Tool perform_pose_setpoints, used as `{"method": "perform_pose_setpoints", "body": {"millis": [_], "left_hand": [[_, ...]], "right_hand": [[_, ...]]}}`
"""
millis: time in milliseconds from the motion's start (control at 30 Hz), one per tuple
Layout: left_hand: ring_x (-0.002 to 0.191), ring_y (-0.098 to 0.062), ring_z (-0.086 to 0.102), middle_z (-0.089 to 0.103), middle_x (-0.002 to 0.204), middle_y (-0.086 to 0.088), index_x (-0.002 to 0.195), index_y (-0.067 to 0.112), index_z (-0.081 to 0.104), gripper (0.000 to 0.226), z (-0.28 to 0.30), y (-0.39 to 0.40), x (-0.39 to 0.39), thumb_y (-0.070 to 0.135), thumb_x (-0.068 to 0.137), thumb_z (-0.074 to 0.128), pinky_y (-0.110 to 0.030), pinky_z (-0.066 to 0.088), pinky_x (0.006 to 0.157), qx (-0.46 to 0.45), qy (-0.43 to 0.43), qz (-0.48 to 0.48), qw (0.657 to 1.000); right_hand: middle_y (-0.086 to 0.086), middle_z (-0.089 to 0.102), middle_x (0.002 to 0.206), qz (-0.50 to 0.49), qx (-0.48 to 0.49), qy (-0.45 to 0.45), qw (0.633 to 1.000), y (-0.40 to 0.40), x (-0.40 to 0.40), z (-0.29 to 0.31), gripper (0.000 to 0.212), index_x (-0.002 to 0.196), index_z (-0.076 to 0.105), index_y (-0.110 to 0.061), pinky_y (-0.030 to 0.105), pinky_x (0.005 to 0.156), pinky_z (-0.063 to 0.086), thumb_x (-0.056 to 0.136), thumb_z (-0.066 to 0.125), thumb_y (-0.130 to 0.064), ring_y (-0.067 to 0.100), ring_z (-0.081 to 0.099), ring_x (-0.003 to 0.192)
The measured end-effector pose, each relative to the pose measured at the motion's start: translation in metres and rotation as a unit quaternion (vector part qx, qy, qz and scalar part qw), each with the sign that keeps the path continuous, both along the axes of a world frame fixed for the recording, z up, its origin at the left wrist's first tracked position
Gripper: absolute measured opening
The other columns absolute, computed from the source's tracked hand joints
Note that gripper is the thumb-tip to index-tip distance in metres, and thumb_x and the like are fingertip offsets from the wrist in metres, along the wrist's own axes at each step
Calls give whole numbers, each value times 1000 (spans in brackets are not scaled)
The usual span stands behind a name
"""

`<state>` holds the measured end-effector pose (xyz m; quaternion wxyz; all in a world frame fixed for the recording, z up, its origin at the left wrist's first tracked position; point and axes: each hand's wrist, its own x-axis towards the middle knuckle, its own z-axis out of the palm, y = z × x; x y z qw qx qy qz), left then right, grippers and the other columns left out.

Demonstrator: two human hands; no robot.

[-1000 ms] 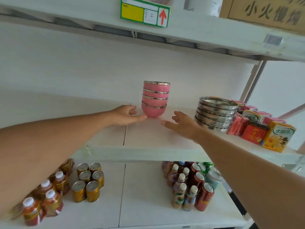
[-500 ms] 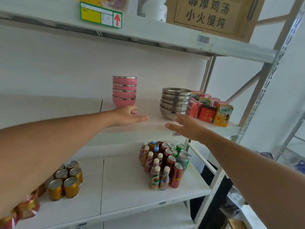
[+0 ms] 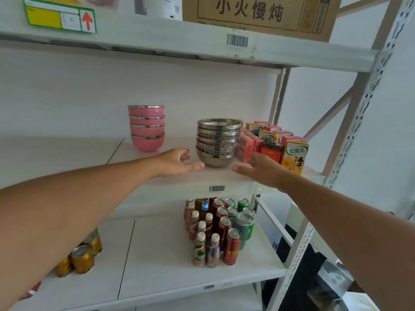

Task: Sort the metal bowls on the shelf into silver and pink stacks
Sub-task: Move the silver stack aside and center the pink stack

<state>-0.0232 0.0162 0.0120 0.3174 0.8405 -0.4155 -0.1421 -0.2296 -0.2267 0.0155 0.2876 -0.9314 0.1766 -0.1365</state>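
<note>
Fingers (image 3: 197, 166) spread, empty — either side of silver stack (image 3: 218, 142)

White wall (image 3: 112, 90), white metal shelving upright (image 3: 350, 140), soft even daylight

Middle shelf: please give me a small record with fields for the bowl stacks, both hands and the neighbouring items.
pink stack: four pink bowls nested, upright, left of the silver one
silver stack: silver bowls nested, upright; count unclear
gap: the stacks stand apart
left hand: open, empty, thumb close to the silver stack's base
right hand: open, empty, right of that base
drink cartons: against the silver stack's right side
mixing: none visible
</note>
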Motion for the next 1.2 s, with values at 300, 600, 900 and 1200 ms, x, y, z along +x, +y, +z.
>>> {"method": "perform_pose_setpoints", "body": {"millis": [300,600,900,1200], "left_hand": [[158,-20,38,36,174,-2,172,16,21,132,3,-31,40,84,70,72,-35,31,128,10,5,-39,999],[155,-21,43,49,166,-3,161,21,45,96,3,-56,49,72,82,68,-39,34,127,-11,-20,-91,996],[143,-16,54,63,151,2,146,24,58,62,18,-32,42,56,95,72,-27,39,117,-20,-37,-66,997],[133,-14,62,69,141,6,138,23,64,47,1,-8,18,35,96,81,-38,43,122,-69,-13,-25,997]], "right_hand": [[-11,73,124,-1,66,-14,998,-8,52,-3,64,133,66,-28,43,110,51,81,84,-62,17,68,118],[-16,76,122,38,25,-18,999,-18,61,3,75,142,62,-32,40,109,54,78,86,-62,7,70,113],[-11,75,123,85,49,-66,993,2,59,15,76,145,56,-24,34,108,55,79,92,-41,5,71,113],[-10,77,120,49,99,-69,992,16,64,-1,70,131,69,-24,44,112,52,69,99,-38,11,71,115]]}}
